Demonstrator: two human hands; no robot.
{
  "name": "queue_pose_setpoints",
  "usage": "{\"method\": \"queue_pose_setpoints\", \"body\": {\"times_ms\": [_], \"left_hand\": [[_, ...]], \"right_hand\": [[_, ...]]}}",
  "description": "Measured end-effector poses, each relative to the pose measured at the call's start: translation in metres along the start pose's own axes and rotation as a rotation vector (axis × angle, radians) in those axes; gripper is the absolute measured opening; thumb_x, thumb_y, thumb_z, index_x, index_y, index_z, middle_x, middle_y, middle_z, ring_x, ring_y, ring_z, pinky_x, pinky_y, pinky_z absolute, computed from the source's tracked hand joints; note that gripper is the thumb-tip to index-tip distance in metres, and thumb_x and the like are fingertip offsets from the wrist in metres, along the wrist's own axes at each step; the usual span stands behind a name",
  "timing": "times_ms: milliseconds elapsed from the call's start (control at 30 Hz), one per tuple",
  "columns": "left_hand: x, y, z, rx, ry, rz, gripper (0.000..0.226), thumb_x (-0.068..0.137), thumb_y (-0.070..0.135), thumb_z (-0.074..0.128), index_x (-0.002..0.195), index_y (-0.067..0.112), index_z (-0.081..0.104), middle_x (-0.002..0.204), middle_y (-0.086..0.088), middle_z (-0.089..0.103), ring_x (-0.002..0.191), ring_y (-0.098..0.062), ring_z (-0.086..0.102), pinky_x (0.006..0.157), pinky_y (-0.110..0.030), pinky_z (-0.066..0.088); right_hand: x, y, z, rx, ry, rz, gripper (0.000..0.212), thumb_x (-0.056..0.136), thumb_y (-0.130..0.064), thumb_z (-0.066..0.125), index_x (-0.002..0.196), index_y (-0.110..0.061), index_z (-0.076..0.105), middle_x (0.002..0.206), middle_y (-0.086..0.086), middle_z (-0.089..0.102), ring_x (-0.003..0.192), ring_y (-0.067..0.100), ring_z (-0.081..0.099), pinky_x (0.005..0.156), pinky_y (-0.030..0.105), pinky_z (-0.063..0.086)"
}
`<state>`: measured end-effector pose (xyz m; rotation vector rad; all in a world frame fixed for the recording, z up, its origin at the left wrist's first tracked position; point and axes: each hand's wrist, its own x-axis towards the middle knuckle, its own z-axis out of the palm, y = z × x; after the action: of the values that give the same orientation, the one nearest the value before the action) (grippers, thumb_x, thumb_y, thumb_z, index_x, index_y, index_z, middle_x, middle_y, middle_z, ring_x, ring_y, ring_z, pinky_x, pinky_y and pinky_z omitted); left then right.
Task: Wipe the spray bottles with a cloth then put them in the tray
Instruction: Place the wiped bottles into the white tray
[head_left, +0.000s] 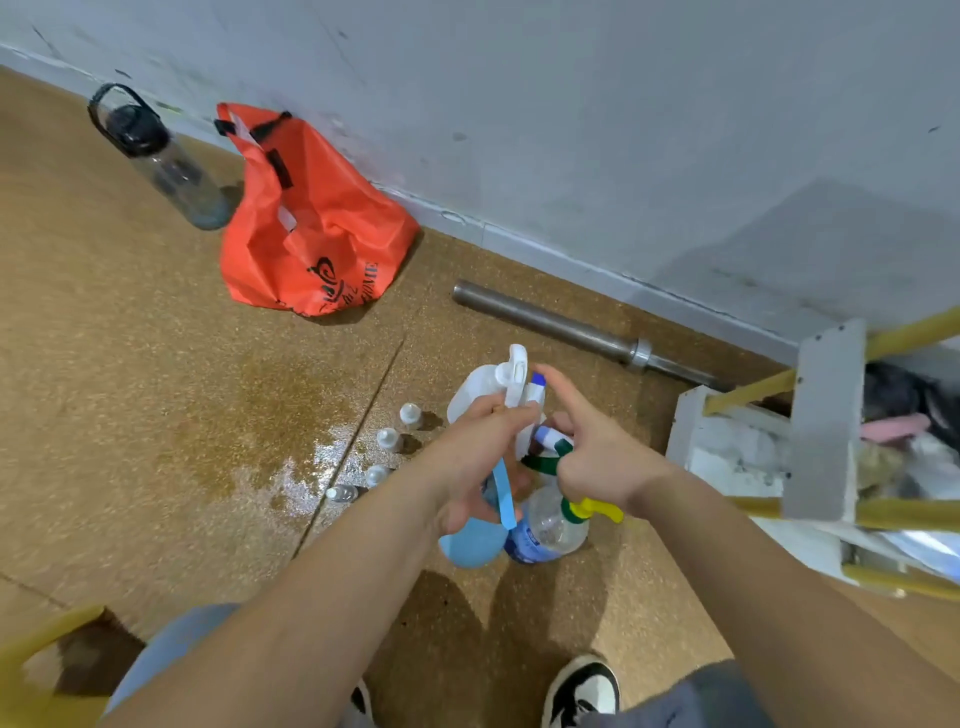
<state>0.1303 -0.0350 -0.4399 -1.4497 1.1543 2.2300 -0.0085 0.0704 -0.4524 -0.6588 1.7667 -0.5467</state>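
Note:
Several spray bottles stand bunched on the cork floor in front of me. My left hand (483, 457) grips the neck of a white spray bottle (470, 389) just below its white trigger head (514, 374). Under that hand sits a light blue bottle (470, 545). My right hand (597, 462) curls round a green-trimmed spray head (543, 461), its index finger stretched toward a blue nozzle tip (537, 380). Below it stands a clear bottle with a blue label (545, 530) and a yellow nozzle (597, 509). A white tray with yellow bars (727, 457) is at the right.
Several small clear bottles (388, 439) stand in a row on a wet patch (291, 478) left of the bunch. An orange bag (306, 228), a dark water bottle (161, 161) and a steel bar (571, 327) lie along the grey wall. My shoe (582, 691) is below.

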Motion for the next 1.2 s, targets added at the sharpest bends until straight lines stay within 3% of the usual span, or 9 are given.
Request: {"method": "queue_pose_setpoints", "body": {"times_ms": [133,333,533,600,667,733,833,1033,1200], "left_hand": [[-0.117,0.062,0.036,0.033,-0.035,0.012,0.022,0.100,0.047,0.062,0.118,0.037,0.065,0.067,0.008,0.064,0.088,-0.025,0.064,0.075,-0.046,0.061],[-0.306,0.154,0.113,0.108,-0.092,0.048,0.023,0.097,0.047,0.066,0.120,0.041,0.066,0.096,0.004,0.064,0.099,-0.025,0.066,0.077,-0.048,0.063],[-0.429,0.218,0.190,0.142,-0.151,0.058,0.019,0.098,0.041,0.067,0.117,0.043,0.068,0.104,0.001,0.069,0.097,-0.025,0.069,0.076,-0.049,0.063],[-0.445,0.229,0.212,0.117,-0.186,0.053,0.015,0.097,0.038,0.068,0.112,0.041,0.070,0.096,-0.002,0.067,0.092,-0.027,0.065,0.077,-0.051,0.064],[-0.457,0.237,0.234,0.103,-0.229,0.045,0.014,0.097,0.036,0.069,0.110,0.039,0.070,0.093,-0.003,0.065,0.093,-0.030,0.064,0.082,-0.054,0.062],[-0.464,0.241,0.258,0.134,-0.258,0.040,0.018,0.096,0.036,0.069,0.114,0.037,0.068,0.101,-0.005,0.065,0.106,-0.031,0.069,0.086,-0.055,0.061],[-0.469,0.247,0.303,0.172,-0.293,0.030,0.027,0.093,0.036,0.071,0.119,0.035,0.064,0.116,-0.007,0.065,0.119,-0.031,0.067,0.086,-0.055,0.061],[-0.438,0.257,0.406,0.214,-0.306,-0.025,0.041,0.088,0.039,0.076,0.126,0.038,0.061,0.124,-0.004,0.059,0.113,-0.028,0.068,0.093,-0.061,0.057],[-0.396,0.259,0.487,0.186,-0.252,-0.076,0.032,0.092,0.035,0.072,0.122,0.034,0.060,0.112,-0.007,0.060,0.097,-0.026,0.065,0.092,-0.061,0.057]], "right_hand": [[-0.102,-0.072,-0.044,0.003,0.052,-0.003,0.124,0.068,0.018,0.053,0.152,-0.065,0.013,0.108,-0.014,0.072,0.085,0.013,0.068,0.056,0.023,0.049],[-0.286,-0.190,-0.115,0.073,0.090,-0.016,0.123,0.069,0.023,0.054,0.155,-0.056,0.014,0.122,0.004,0.067,0.052,0.003,0.055,0.047,0.025,0.041],[-0.419,-0.250,-0.175,0.099,0.224,-0.016,0.116,0.066,0.015,0.055,0.154,-0.053,0.020,0.109,-0.005,0.073,0.083,0.024,0.068,0.053,0.029,0.047],[-0.451,-0.261,-0.192,0.088,0.281,-0.008,0.110,0.069,0.016,0.053,0.155,-0.046,0.022,0.099,0.003,0.071,0.074,0.018,0.062,0.051,0.025,0.045],[-0.476,-0.264,-0.207,0.065,0.337,0.008,0.109,0.069,0.017,0.051,0.154,-0.047,0.024,0.108,0.011,0.069,0.080,0.024,0.063,0.053,0.025,0.047],[-0.499,-0.259,-0.221,0.056,0.398,0.025,0.112,0.068,0.018,0.051,0.155,-0.046,0.022,0.112,0.004,0.069,0.099,0.031,0.066,0.062,0.031,0.051],[-0.528,-0.244,-0.247,0.065,0.453,0.065,0.110,0.071,0.018,0.051,0.157,-0.044,0.020,0.108,-0.007,0.069,0.096,0.020,0.066,0.060,0.022,0.051],[-0.552,-0.182,-0.334,0.119,0.482,0.124,0.113,0.065,0.019,0.054,0.155,-0.044,0.029,0.111,0.003,0.070,0.103,0.024,0.066,0.062,0.030,0.054],[-0.552,-0.118,-0.397,0.084,0.466,0.106,0.102,0.074,0.012,0.051,0.155,-0.044,0.026,0.114,-0.003,0.067,0.094,0.015,0.064,0.060,0.018,0.048]]}}
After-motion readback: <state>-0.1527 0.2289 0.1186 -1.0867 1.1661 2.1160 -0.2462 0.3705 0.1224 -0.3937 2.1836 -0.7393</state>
